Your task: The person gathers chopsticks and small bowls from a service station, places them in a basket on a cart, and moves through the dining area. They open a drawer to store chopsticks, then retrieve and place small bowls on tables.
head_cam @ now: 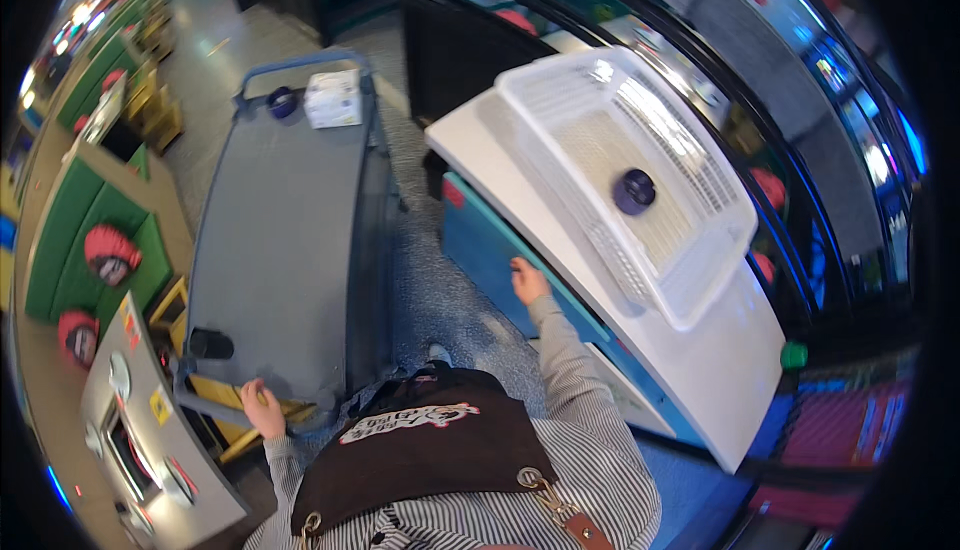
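My left hand [264, 409] is over the near handle [217, 409] of a grey utility cart [277, 250], fingers loosely bent and not wrapped around the bar. A dark cylindrical object [211, 343] lies on the cart close by. My right hand [530, 281] is at the blue front panel [487, 250] of a white-topped cabinet, its fingers curled; whether they grip the panel's edge cannot be told. On the cabinet's white top [675, 370] rests a white perforated plastic basket [637, 280], holding a dark purple round object [634, 191].
At the cart's far end are a white box [334, 99] bearing print and a dark purple roll-like object [283, 102]. To the left stand a dining table [157, 430] with plates and a green booth seat [112, 235] with red cushions. A green cap-like object [793, 355] is beyond the cabinet.
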Motion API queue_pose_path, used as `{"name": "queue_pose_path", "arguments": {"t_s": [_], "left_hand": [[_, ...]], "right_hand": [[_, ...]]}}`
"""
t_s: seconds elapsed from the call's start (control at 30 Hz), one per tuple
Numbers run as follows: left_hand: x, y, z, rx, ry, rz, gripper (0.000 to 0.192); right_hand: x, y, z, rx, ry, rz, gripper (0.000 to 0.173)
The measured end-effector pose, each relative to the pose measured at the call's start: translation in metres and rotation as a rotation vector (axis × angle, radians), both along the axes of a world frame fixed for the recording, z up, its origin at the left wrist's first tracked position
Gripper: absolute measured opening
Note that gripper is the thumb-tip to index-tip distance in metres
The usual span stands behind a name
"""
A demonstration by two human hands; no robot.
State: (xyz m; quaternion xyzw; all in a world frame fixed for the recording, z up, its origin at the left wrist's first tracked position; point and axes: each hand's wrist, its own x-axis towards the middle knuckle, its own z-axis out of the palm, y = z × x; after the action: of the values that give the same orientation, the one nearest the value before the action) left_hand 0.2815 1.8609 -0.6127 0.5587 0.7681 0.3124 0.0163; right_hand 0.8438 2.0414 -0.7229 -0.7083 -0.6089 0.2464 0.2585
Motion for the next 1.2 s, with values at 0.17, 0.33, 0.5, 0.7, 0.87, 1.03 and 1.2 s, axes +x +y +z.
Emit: {"name": "queue_pose_path", "arguments": {"t_s": [0.17, 0.33, 0.5, 0.7, 0.87, 1.03, 1.2], "left_hand": [[0.024, 0.0, 0.01, -0.089, 0.094, 0.086, 0.013], [0.032, 0.005, 0.016, -0.308, 0.141, 0.214, 0.013], [0.045, 0.004, 0.015, -0.232, 0.08, 0.18, 0.025], [0.024, -0.011, -0.006, 0.091, 0.433, 0.539, 0.042], [0.003, -0.023, -0.036, -0.066, 0.319, 0.856, 0.058], [-0.008, -0.024, -0.048, -0.177, 0.371, 0.927, 0.056], [-0.009, -0.022, -0.048, -0.286, 0.342, 0.975, 0.05]], "right_hand": [[0.033, 0.029, 0.009, -0.003, -0.025, 0.009, 0.04], [0.004, 0.008, 0.149, -0.119, 0.075, 0.389, 0.035], [0.066, -0.025, 0.31, 0.294, -0.067, 0.197, 0.027], [0.201, 0.003, 0.365, 0.273, -0.26, -0.211, 0.024], [0.247, 0.052, 0.288, -0.269, -0.404, -0.084, 0.064], [0.23, 0.052, 0.218, -0.617, -0.595, 0.183, 0.082], [0.227, 0.047, 0.209, -0.547, -0.589, 0.249, 0.055]]}}
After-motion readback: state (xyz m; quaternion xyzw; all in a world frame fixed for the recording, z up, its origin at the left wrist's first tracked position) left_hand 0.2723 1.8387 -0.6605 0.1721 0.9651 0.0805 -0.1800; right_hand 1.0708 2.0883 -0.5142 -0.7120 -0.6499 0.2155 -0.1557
